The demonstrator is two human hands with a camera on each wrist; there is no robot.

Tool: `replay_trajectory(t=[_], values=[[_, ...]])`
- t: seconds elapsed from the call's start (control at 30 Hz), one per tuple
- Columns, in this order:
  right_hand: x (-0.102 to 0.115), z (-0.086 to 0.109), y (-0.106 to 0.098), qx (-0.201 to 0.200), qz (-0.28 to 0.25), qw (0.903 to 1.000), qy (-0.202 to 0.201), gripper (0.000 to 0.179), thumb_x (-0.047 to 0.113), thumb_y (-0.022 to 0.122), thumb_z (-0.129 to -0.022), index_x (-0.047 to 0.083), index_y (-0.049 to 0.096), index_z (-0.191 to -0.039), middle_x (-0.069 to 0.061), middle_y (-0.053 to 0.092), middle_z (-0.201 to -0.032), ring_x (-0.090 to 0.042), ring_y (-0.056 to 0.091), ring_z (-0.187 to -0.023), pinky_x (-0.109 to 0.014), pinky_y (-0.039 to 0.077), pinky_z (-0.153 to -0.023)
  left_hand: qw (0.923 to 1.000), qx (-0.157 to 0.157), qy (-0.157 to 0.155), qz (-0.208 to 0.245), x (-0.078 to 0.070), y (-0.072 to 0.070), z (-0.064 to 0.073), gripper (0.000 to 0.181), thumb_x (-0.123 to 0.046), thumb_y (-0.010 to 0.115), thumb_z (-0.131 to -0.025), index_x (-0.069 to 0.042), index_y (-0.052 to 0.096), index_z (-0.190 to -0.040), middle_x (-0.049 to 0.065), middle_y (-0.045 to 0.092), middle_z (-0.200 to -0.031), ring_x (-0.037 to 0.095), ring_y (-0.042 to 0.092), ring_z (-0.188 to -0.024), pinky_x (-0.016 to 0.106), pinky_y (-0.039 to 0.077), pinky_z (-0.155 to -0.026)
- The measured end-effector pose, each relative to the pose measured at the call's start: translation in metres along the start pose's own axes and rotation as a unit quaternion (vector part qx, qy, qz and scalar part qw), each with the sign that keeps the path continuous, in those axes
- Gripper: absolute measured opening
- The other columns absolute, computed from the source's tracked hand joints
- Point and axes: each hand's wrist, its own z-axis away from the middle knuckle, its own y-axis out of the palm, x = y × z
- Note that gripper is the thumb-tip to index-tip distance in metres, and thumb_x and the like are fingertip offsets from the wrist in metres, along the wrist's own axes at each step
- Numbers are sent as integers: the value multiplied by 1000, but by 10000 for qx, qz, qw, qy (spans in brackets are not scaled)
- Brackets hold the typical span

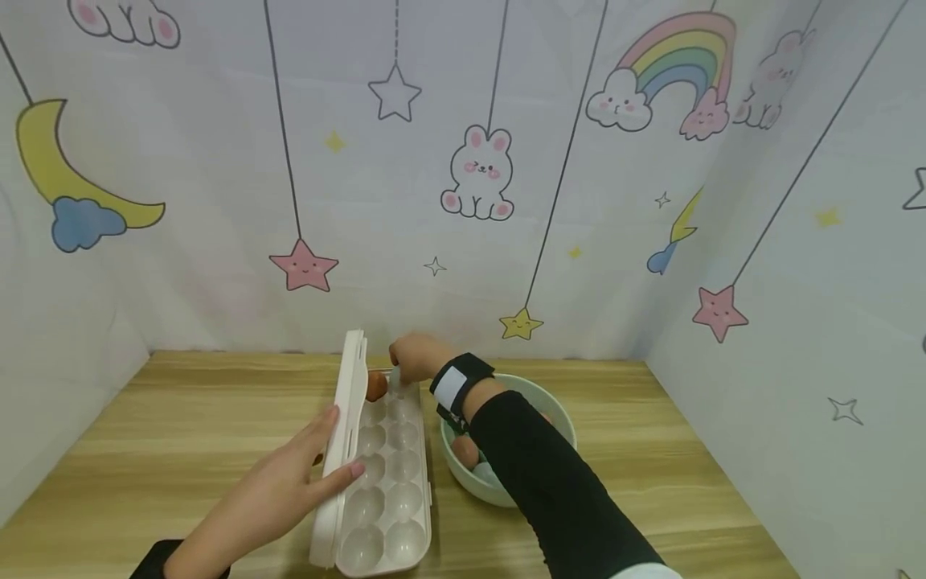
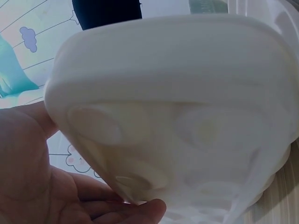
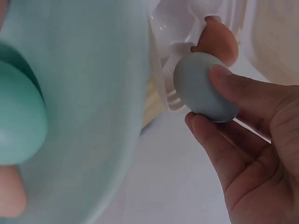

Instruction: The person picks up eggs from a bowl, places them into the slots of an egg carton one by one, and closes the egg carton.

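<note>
A white plastic egg box (image 1: 385, 524) with two rows of cups stands on the table, its lid (image 1: 327, 519) raised on the left side. My left hand (image 1: 282, 474) holds that lid between thumb and fingers. Over the far end of the box, my right hand (image 1: 423, 358) pinches a pale blue-green egg (image 3: 196, 84) between thumb and fingertips. A brown egg (image 1: 375, 386) sits in the far left cup, beside the egg in my hand. The nearer cups hold nothing.
Right of the box stands a pale green bowl (image 1: 463, 480), partly hidden under my right forearm. Inside it are a brown egg (image 1: 465, 452) and a pale egg (image 1: 486, 473), among others. The wood-grain table (image 1: 181, 434) ends at a patterned cloth backdrop (image 1: 405, 314).
</note>
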Motion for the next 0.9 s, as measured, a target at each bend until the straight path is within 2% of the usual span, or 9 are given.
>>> replay_trajectory(t=[0.17, 0.4, 0.57, 0.73, 0.9], values=[[7, -6, 7, -71, 204, 9998, -2, 33, 24, 77, -76, 10, 67, -103, -2, 67, -98, -15, 56, -81, -28, 52, -75, 9999, 109, -86, 25, 0, -1, 0, 96, -68, 49, -87, -5, 14, -151, 22, 21, -154, 35, 40, -126, 58, 46, -94], [14, 2, 6, 85, 318, 9995, 16, 15, 22, 65, -86, 9, 67, -93, -1, 66, -89, -15, 55, -75, -27, 50, -66, 10000, 4, -8, 35, -1, 0, 1, 93, -66, 49, -88, -5, 17, -151, 22, 25, -153, 33, 42, -124, 58, 46, -95], [13, 3, 7, 181, 388, 9991, -8, 8, 15, 62, -86, 9, 67, -86, -1, 64, -83, -15, 52, -70, -26, 45, -59, 10000, -17, 38, 80, -3, 0, 1, 92, -65, 50, -89, -5, 18, -151, 22, 26, -153, 32, 42, -125, 57, 46, -95], [8, 1, 8, 86, 568, 9983, -26, 15, 11, 62, -87, 10, 69, -99, -1, 69, -96, -13, 55, -78, -26, 51, -70, 9999, -35, 46, 85, -4, 1, 1, 93, -65, 50, -88, -4, 19, -150, 22, 26, -152, 33, 41, -125, 57, 46, -94], [3, 5, 0, -17, 394, 9992, -103, 31, 13, 66, -87, 10, 65, -117, -5, 67, -114, -17, 59, -97, -30, 52, -86, 9999, -99, 84, 16, -2, 2, 0, 92, -64, 50, -89, -2, 20, -149, 24, 27, -151, 34, 42, -124, 58, 46, -94]])
